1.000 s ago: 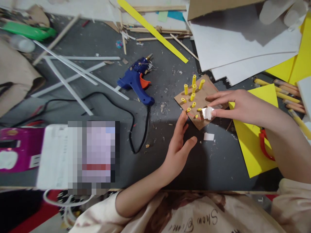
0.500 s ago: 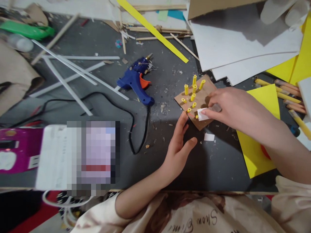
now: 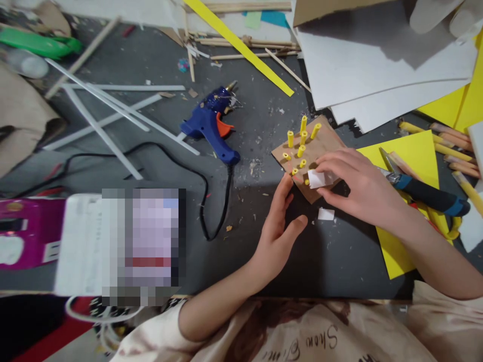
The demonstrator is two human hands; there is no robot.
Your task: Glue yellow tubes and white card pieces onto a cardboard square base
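Observation:
A brown cardboard square (image 3: 281,149) lies on the dark table, with several short yellow sticks (image 3: 301,151) standing up from it. A small white paper piece (image 3: 316,179) is at its lower right part. Around this piece my right hand (image 3: 356,183) is open, thumb below and fingers above, close to its edges; whether they touch it is unclear. My left hand (image 3: 279,223) is open too, its index fingertip at the cardboard's lower left edge and its thumb apart. A second white paper piece (image 3: 326,214) lies on the table just below the cardboard.
A blue glue gun (image 3: 213,123) lies to the left, its black cord looping toward me. White strips (image 3: 101,128) are further left. At right are yellow paper (image 3: 400,261), pliers with a dark blue grip (image 3: 426,193) and yellow sticks. White sheets (image 3: 358,65) lie at back right.
My right thumb has come off the white paper piece and the fingers have spread. The right forearm has shifted, uncovering the pliers. My left hand has stayed in place.

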